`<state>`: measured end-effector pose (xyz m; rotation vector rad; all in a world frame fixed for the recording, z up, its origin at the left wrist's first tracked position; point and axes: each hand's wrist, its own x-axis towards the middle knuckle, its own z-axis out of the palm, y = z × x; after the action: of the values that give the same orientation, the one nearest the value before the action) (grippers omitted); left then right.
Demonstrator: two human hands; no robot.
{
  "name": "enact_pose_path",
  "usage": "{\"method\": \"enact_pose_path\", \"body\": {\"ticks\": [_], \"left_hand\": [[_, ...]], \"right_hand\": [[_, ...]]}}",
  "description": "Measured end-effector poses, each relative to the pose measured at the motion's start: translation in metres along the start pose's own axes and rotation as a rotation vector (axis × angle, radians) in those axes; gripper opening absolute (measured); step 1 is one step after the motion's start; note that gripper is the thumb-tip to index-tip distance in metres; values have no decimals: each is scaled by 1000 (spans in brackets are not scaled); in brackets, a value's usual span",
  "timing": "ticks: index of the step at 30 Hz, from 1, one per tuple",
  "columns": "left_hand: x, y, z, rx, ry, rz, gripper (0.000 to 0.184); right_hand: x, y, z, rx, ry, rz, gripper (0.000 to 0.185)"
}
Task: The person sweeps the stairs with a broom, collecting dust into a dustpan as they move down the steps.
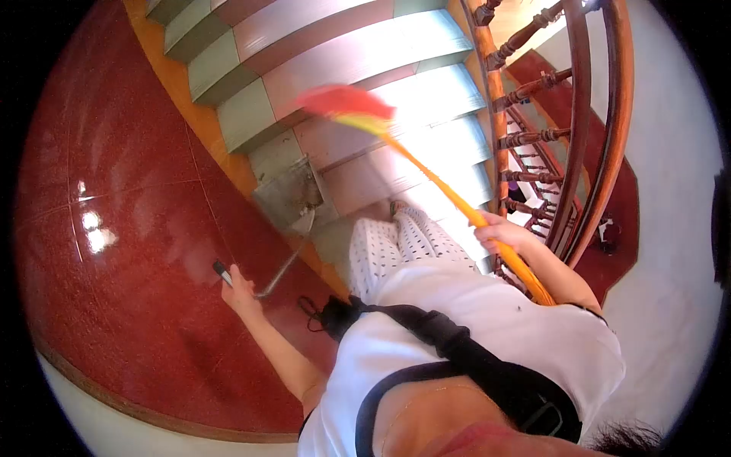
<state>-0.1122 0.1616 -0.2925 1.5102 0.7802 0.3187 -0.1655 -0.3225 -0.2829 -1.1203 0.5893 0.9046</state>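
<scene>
My left hand (241,289) is closed around the dark-ended grip of a long-handled metal dustpan (283,192). The dustpan rests on a stair step at the left side, beside the orange edge strip, with some dirt or debris in it. My right hand (501,231) wraps round the orange handle of a broom (445,189). Its red and yellow head is raised over the steps, blurred by motion, up and to the right of the dustpan and apart from it.
Tiled stairs (343,57) run across the view. A wooden railing (567,114) with turned balusters borders them on the right. A glossy dark-red wall panel (129,183) lies on the left. My legs in dotted trousers (403,240) stand on the steps.
</scene>
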Motion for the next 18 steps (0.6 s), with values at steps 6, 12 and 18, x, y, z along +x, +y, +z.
{"method": "enact_pose_path", "body": {"ticks": [6,12,18], "left_hand": [[2,-18,-13,15,-18,-129,20],[19,-46,-29,110,-10,-179,21],[35,-60,-39,152,-71,-253,22]], "right_hand": [[14,-11,-47,296,274,-124,11],[138,-81,-68,465,128,-255,11],[279,-121,72,451,477,-234,7]]}}
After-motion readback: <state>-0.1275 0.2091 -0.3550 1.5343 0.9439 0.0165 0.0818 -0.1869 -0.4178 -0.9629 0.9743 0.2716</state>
